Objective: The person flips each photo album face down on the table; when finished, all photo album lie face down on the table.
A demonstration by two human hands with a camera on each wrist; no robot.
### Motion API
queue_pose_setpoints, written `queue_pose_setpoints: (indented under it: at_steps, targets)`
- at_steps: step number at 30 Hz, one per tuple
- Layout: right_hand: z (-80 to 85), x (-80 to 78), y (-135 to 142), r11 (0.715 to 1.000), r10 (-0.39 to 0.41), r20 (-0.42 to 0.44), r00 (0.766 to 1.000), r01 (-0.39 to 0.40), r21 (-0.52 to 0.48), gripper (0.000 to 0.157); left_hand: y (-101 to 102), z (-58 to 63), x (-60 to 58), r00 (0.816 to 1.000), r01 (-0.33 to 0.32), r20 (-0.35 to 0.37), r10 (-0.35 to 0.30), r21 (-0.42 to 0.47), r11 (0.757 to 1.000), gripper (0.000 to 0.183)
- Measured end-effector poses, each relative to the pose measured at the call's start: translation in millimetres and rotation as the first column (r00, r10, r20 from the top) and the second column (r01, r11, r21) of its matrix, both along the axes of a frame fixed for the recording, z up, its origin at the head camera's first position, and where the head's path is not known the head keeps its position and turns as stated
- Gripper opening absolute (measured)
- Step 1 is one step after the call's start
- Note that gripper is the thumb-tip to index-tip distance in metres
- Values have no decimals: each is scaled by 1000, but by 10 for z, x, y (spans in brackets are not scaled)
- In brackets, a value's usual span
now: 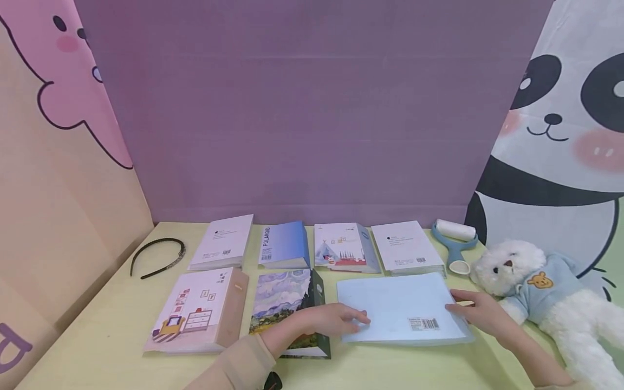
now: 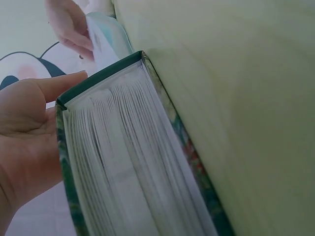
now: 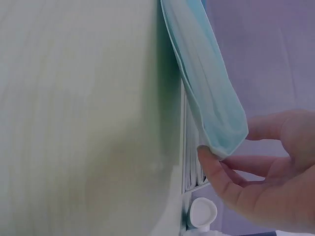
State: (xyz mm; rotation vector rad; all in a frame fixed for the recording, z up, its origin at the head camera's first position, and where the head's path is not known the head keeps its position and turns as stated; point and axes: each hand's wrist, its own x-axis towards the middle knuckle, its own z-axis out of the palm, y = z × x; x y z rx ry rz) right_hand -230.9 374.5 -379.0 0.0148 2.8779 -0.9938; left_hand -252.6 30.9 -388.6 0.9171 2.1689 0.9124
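A light-blue folder (image 1: pixel 390 303) with a barcode label lies flat at the front right of the table, its right side slightly raised. My right hand (image 1: pixel 480 314) pinches its right edge; in the right wrist view, thumb and fingers (image 3: pixel 216 172) hold a corner of the folder (image 3: pixel 211 93). At its left edge, the fingers of my left hand (image 1: pixel 336 318) reach loosely onto the cover. Beneath that forearm lies a thick photo album (image 1: pixel 287 292) with a painted landscape cover. Seen from the left wrist, the album (image 2: pixel 123 147) stands in front of the left hand (image 2: pixel 29 118).
A pink-spined album (image 1: pixel 195 311) lies front left. Behind are a white album (image 1: pixel 221 241), a blue album (image 1: pixel 285 244), a tent-picture album (image 1: pixel 341 246) and another white album (image 1: pixel 407 246). A headband (image 1: pixel 158 257), lint roller (image 1: pixel 455 244) and teddy bear (image 1: pixel 546 292) flank them.
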Motion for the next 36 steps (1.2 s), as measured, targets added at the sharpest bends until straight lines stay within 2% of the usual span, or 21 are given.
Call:
queue_pose_setpoints:
  at_steps: [11,19,25,33,36]
  targets:
    - [-144,-98,33,997,73,35,997,-73,14,64,-21,-10,-51,1000,1,-7,-1,0,1000,35]
    - [-272,-103,60,995,81,63,995,-84,60,66,-3,-60,-46,999,19,47,-20,2,1000,35]
    - [-294,-118,58,986,84,53,995,-90,137,66,17,-79,-29,996,42,83,-40,-18,999,36]
    - [-231,-135,10,969,105,3,994,-103,225,58,42,-64,-66,996,61,65,-59,-28,998,39]
    - [-214,-157,13,967,122,-21,992,-114,230,58,44,-33,-80,996,81,31,-79,-53,995,40]
